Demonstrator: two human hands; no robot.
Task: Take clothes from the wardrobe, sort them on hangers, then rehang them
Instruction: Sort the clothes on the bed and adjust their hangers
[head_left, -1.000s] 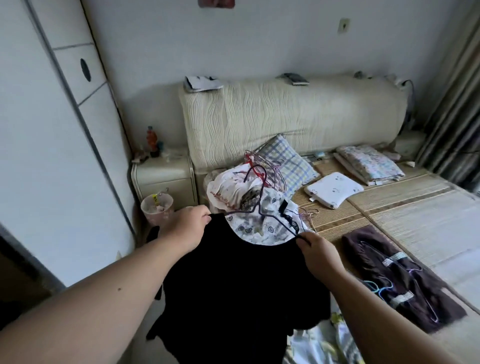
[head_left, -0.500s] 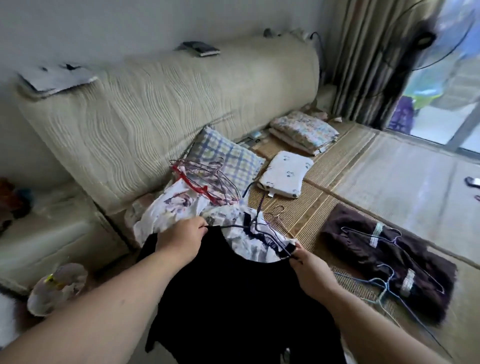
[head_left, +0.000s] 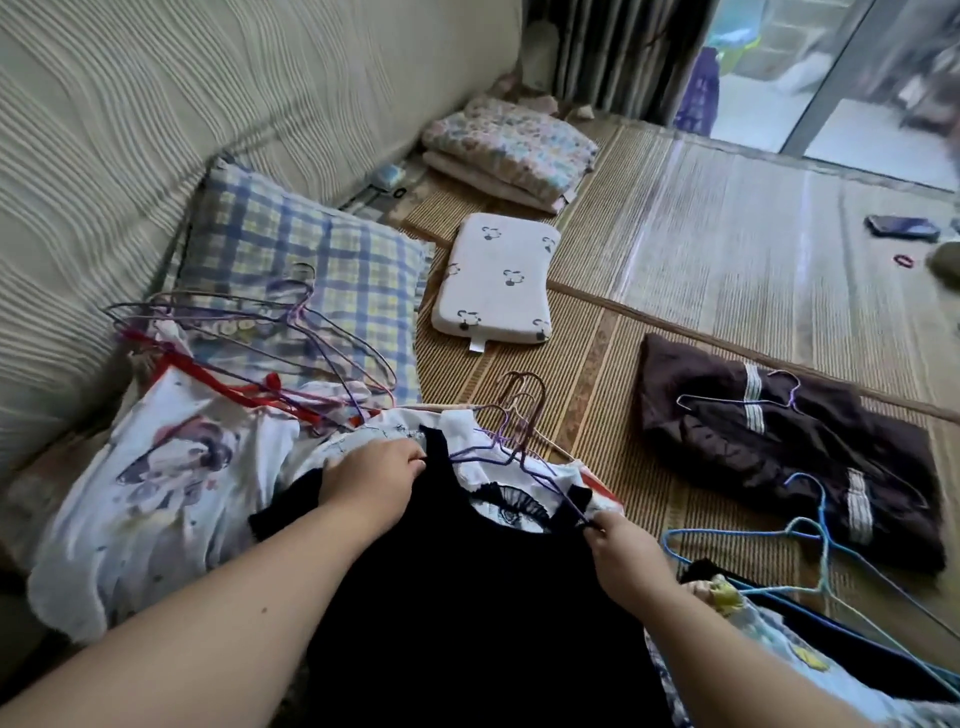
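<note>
A black top hangs spread between my two hands over the bed's near edge. My left hand grips its left shoulder, and my right hand pinches its right shoulder strap together with a purple wire hanger. Under it lies a pile of white printed clothes with several loose purple and red hangers on top. A dark brown garment with a wire hanger lies on the mat to the right. Blue hangers rest at its near edge.
A checked pillow leans on the cream headboard. On the woven bed mat lie a small white pillow, a folded floral blanket and a phone. More clothes sit at the lower right.
The view has swung right and down, from the wardrobe and nightstand to the bed. Both hands have kept hold of the black top and lowered it toward the pile.
</note>
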